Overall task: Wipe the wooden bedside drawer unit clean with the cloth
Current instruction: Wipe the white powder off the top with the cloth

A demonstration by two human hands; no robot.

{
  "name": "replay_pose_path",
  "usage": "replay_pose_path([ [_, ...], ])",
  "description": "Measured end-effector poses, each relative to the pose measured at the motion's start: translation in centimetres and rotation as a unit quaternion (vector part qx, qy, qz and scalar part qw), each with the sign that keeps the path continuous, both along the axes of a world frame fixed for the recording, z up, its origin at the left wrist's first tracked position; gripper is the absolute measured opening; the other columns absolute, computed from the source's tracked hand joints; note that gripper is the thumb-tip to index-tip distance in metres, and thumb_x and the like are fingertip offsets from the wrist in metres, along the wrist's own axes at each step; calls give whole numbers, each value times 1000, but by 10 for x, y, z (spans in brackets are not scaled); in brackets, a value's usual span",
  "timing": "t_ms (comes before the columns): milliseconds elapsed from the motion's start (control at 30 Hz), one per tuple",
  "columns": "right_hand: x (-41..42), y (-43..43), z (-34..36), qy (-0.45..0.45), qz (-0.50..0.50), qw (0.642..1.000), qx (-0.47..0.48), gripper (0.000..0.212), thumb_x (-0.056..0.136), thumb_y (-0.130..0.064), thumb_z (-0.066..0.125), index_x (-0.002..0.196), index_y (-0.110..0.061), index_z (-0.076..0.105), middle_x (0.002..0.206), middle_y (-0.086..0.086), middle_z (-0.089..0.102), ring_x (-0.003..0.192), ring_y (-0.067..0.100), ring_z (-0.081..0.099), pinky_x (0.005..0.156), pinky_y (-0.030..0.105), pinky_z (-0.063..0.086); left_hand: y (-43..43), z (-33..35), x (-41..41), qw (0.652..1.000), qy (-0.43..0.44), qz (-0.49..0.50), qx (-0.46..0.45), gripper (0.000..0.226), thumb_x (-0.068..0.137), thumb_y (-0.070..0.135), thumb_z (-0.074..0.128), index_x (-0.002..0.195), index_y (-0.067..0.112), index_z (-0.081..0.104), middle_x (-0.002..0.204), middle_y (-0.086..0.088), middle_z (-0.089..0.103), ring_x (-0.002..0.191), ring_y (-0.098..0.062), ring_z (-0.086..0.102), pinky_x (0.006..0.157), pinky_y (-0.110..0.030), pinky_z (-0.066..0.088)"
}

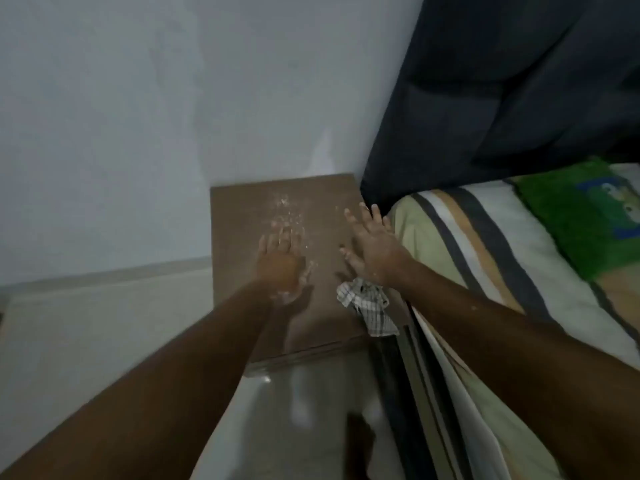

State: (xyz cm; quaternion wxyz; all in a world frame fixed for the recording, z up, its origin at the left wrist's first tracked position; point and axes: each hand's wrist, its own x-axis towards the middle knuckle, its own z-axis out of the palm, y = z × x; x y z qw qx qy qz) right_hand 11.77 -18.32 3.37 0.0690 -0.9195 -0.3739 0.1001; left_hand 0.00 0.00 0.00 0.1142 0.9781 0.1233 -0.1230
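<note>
The brown wooden drawer unit [239, 216] stands in the corner between the wall and the bed. White powder [287, 211] is scattered over the middle of its top. My left hand [278, 263] hovers over the top with fingers spread, holding nothing, with white dust on the palm edge. My right hand [372, 245] is also spread flat and holds nothing, above the right side of the top. A white checked cloth [369, 306] lies crumpled at the front right corner of the top, just below my right wrist, and neither hand touches it.
A bed with a striped sheet [478, 237] presses against the unit's right side, with a green pillow [581, 216] and a dark headboard [502, 98]. A pale wall [138, 116] runs behind and to the left. Glossy floor [311, 410] lies in front.
</note>
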Motion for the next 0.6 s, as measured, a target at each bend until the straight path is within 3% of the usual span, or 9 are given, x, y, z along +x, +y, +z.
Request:
replay_pose_path([
  [133, 17, -19, -75, 41, -18, 998, -42, 76, 98, -54, 44, 159, -27, 7, 167, 11, 0, 153, 33, -6, 121, 54, 3, -16, -70, 26, 999, 0, -6, -33, 80, 101, 41, 44, 161, 7, 4, 169, -19, -13, 154, -40, -20, 125, -49, -6],
  [267, 11, -34, -129, 60, -56, 996, -30, 77, 95, -60, 45, 157, -29, 14, 165, 15, 9, 151, 43, 2, 118, 66, 13, -33, -120, 41, 999, -17, -41, -30, 78, 98, 40, 45, 160, 3, 14, 169, -22, -1, 155, -45, -11, 125, -53, -2],
  [367, -2, -42, -156, 62, -56, 995, -58, 87, 89, -73, 33, 158, -24, 12, 165, 17, 10, 150, 44, 7, 119, 62, 15, -33, -145, 49, 998, -18, -50, -17, 76, 103, 45, 34, 162, 5, 6, 170, -18, -7, 155, -43, -15, 126, -54, -4],
  [433, -11, -48, -168, 65, -36, 995, -69, 98, 83, -81, 27, 159, -22, 10, 166, 17, 5, 152, 40, 4, 121, 58, 9, -29, -156, 55, 998, -21, -47, -21, 74, 105, 44, 31, 162, 6, 2, 169, -17, -14, 154, -41, -18, 127, -52, -5],
  [533, -15, -57, -181, 93, -14, 995, -30, 92, 91, -71, 40, 159, -14, 13, 165, 21, 2, 153, 36, -3, 123, 56, 2, -22, -170, 65, 998, -31, -42, -24, 73, 105, 42, 30, 162, 6, 1, 169, -16, -14, 155, -39, -17, 128, -50, -2],
  [600, -16, -62, -185, 60, 3, 998, -21, 79, 97, -57, 46, 157, -11, 23, 164, 23, 11, 153, 38, 5, 123, 57, 7, -19, -179, 70, 998, -34, -57, -18, 72, 106, 42, 27, 162, 5, 0, 170, -15, -11, 157, -36, -15, 128, -47, -1],
])
